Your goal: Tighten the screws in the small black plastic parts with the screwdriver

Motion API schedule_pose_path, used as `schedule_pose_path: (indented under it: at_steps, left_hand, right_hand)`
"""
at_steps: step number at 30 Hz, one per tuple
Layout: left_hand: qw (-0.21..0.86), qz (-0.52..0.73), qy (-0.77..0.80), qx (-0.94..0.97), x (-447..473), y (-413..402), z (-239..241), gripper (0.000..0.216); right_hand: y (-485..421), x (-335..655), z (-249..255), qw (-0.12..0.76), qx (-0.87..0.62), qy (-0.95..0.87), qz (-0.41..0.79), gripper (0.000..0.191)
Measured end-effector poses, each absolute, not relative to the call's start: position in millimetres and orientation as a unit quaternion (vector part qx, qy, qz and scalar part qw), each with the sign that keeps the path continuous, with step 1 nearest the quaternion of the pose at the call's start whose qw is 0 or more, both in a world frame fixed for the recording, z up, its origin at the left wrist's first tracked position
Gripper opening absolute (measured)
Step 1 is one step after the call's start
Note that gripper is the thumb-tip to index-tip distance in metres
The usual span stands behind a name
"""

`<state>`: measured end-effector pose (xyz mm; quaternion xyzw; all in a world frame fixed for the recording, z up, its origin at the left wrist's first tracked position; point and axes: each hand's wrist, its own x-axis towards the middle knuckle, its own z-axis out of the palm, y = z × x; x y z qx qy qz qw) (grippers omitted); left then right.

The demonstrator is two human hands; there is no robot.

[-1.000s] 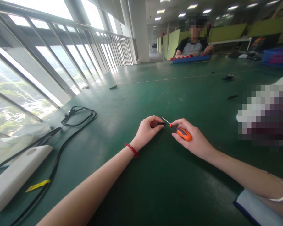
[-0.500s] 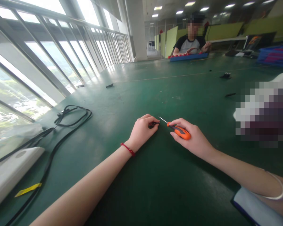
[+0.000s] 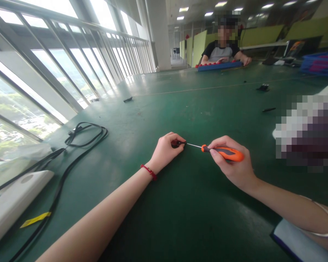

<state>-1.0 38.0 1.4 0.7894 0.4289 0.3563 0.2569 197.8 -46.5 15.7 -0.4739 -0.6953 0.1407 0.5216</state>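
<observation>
Between the thumb and fingers of my left hand (image 3: 166, 149) is a small black part (image 3: 177, 144), mostly hidden by the fingers. My right hand (image 3: 237, 169) is closed around the orange and dark grey handle of a screwdriver (image 3: 229, 153). Its thin metal shaft points left, and the tip meets the end of the black part at my left fingertips. Both hands are just above the green tabletop (image 3: 158, 207). A red bracelet (image 3: 148, 171) circles my left wrist.
On the left lie a looped black cable (image 3: 91, 140) and a white power strip (image 3: 23, 203). Small black pieces (image 3: 263, 87) are scattered farther back. Across the table a person (image 3: 221, 51) sits behind a blue tray (image 3: 220, 66). A blue basket (image 3: 319, 64) stands at the far right.
The screwdriver has swung from slanting to nearly level, and its tip now meets the black part. My right hand has shifted right along the handle side. The left hand is almost still.
</observation>
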Motion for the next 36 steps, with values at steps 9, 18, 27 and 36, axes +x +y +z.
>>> schedule_pose_path:
  at_steps: [9,18,27,36]
  left_hand:
    - [0.249,0.355,0.429,0.792,-1.6,37.9,2.0,0.009]
    - [0.262,0.351,0.424,0.793,-3.2,39.5,1.4,0.010]
    - [0.284,0.345,0.418,0.791,-5.2,41.5,1.1,0.012]
    - [0.283,0.342,0.419,0.792,-6.0,42.4,0.5,0.012]
  right_hand:
    - [-44.4,197.5,14.5,0.549,-0.453,-0.693,0.112,0.007]
    - [-44.6,198.7,13.8,0.537,-0.449,-0.694,0.168,0.004]
    - [-40.5,199.2,10.5,0.595,-0.450,-0.654,0.128,0.021]
    - [-42.1,196.9,12.5,0.576,-0.469,-0.651,0.156,0.009]
